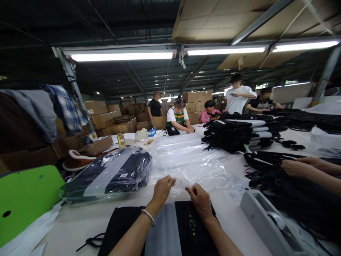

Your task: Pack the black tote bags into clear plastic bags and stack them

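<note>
My left hand [162, 191], with a silver bangle on its wrist, is closed in a pinch at the near edge of a clear plastic bag [191, 160]. Opposite it, my right hand [201, 202] pinches the same thin film, a short gap away. Below both hands lies a flat black fabric bag [125, 222] with a small metal buckle [192, 224] and a black cord at its left. Across its middle runs a pale grey wrapping strip [163, 231]. My forearms cover parts of the black bag.
Plastic-wrapped dark bags [119, 174] lie left, beside a green board [26, 202]. A pile of black bags [237, 131] and a grey tape dispenser [269, 224] are on the right. A co-worker's hands [298, 167] handle black straps there. Several people work across the table.
</note>
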The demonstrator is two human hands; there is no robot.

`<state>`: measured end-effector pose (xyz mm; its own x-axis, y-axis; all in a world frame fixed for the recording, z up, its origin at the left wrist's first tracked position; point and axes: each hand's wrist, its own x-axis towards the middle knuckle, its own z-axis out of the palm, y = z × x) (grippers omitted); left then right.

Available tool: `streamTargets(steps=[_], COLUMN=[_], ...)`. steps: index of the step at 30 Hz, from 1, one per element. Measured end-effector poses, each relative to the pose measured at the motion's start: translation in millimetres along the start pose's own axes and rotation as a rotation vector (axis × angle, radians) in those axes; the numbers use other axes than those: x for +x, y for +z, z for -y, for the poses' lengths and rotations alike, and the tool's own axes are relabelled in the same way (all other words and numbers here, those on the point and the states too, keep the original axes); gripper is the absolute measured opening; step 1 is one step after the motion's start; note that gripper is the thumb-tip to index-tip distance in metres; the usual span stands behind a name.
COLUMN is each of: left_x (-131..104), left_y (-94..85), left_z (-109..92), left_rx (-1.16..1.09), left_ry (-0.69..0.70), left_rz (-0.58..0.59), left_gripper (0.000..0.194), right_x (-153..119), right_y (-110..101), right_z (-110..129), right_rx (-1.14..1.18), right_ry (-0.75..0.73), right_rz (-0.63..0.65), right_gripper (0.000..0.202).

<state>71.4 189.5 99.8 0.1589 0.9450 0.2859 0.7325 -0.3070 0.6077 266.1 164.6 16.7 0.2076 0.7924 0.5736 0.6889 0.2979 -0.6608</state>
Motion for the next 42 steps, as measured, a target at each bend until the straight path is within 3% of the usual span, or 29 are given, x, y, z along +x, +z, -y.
streamTargets(steps=[6, 11, 13, 21, 28, 31, 35, 38, 42], left_x=[13.7, 15.5, 16.1, 20.0, 38.7, 41.8, 39.6, 37.2, 31.3], left_y=[-10.1, -11.6, -12.1, -31.4, -29.6, -29.0, -36.0, -37.5, -29.4], left_z=[-0.6, 6.7, 10.8, 17.6, 15.1, 9.3, 3.2, -0.8, -9.7], left_rx=[-0.111, -0.257, -0.291, -0.418, -0.553, -0.652, -0.731, -0.731, -0.715], left_ry=[-0.007, 0.012, -0.011, -0.037, -0.110, -0.128, -0.136, -0.112, -0.045], left_rz=[0.020, 0.033, 0.023, 0.136, 0.088, 0.169, 0.291, 0.259, 0.148], left_gripper=[0.045, 0.012, 0.007, 0.025, 0.036, 0.044, 0.042, 0.034, 0.033], right_x=[2.2, 2.2, 1.9, 3.8, 4.7, 6.9, 11.1, 12.2, 9.1], right_y=[-0.9, 4.0, 4.8, 2.1, 3.9, 4.4, 4.6, 4.4, 0.4], right_z=[0.5, -7.2, -8.8, -5.1, -7.0, -7.3, -6.7, -7.4, -5.8], right_rx=[0.124, 0.213, 0.222, 0.276, 0.290, 0.273, 0.220, 0.203, 0.235], right_ry=[-0.039, -0.041, -0.038, 0.020, 0.055, 0.044, -0.012, -0.033, 0.039], right_rz=[-0.049, -0.073, -0.066, -0.126, -0.112, -0.161, -0.250, -0.245, -0.115], right_gripper=[0.045, 0.042, 0.042, 0.048, 0.043, 0.040, 0.041, 0.044, 0.036])
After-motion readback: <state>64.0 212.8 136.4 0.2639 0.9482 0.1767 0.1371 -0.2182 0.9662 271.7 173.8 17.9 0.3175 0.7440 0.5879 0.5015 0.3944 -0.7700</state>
